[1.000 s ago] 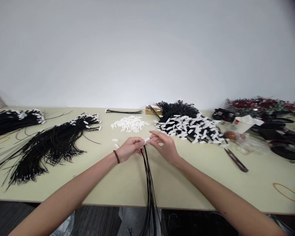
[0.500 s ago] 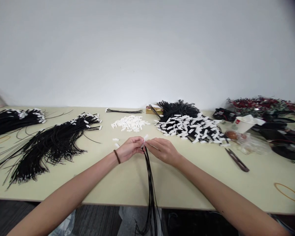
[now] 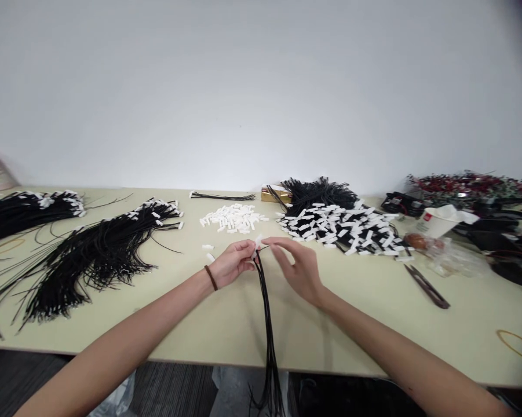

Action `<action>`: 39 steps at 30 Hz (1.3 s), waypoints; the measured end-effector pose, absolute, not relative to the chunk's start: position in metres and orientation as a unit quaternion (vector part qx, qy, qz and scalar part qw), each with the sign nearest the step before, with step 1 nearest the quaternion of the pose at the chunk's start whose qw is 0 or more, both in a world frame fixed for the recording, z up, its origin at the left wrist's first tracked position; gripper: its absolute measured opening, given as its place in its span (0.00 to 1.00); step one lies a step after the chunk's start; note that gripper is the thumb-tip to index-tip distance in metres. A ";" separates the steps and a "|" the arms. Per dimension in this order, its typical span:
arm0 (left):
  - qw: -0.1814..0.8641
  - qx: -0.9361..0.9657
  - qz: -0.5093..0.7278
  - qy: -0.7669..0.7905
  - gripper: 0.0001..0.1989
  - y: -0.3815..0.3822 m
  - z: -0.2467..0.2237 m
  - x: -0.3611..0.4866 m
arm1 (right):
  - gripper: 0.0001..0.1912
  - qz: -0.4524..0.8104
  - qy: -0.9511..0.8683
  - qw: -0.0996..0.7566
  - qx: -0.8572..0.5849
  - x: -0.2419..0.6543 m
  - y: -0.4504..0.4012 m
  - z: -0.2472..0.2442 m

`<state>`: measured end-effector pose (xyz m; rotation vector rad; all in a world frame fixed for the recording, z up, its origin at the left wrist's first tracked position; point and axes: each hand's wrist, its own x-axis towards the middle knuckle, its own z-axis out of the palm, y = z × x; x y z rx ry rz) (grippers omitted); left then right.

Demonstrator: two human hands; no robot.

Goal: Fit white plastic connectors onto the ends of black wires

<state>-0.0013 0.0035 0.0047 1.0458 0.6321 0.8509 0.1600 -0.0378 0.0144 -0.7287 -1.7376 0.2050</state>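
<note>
My left hand (image 3: 236,260) pinches a small white plastic connector (image 3: 258,242) between thumb and fingers above the middle of the table. A bundle of thin black wires (image 3: 267,324) hangs down from that connector, over the table's front edge. To its right, my right hand (image 3: 299,267) grips a single short stretch of black wire (image 3: 265,248) between thumb and forefinger, its other fingers loosely curled. This wire runs sideways to the connector; whether its tip is inside cannot be made out.
Loose white connectors (image 3: 233,218) lie in a pile behind my hands. Black wire bundles (image 3: 99,255) spread at left, with a wired connector heap (image 3: 343,229) at right. Snips (image 3: 426,286), a paper cup (image 3: 438,221), a plastic bag (image 3: 458,259) and a yellow rubber band (image 3: 517,346) sit farther right.
My right hand has drawn slightly back to the right and opened its lower fingers, showing one wire stretched from its fingertips to the connector. The left hand keeps its hold.
</note>
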 end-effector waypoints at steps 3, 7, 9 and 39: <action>0.726 0.467 0.398 0.310 0.14 0.005 0.004 -0.003 | 0.07 0.314 -0.557 0.700 -0.318 0.166 -0.038 0.032; 0.730 0.452 0.403 0.318 0.13 0.006 0.004 -0.003 | 0.13 0.357 -0.379 0.800 -0.299 0.201 -0.018 0.049; 0.731 0.446 0.408 0.316 0.12 0.006 0.005 -0.002 | 0.14 0.304 -0.359 0.824 -0.318 0.218 -0.008 0.051; 0.748 0.401 0.435 0.302 0.09 0.007 0.005 -0.003 | 0.02 -0.286 -0.780 0.487 -0.269 0.184 -0.033 0.019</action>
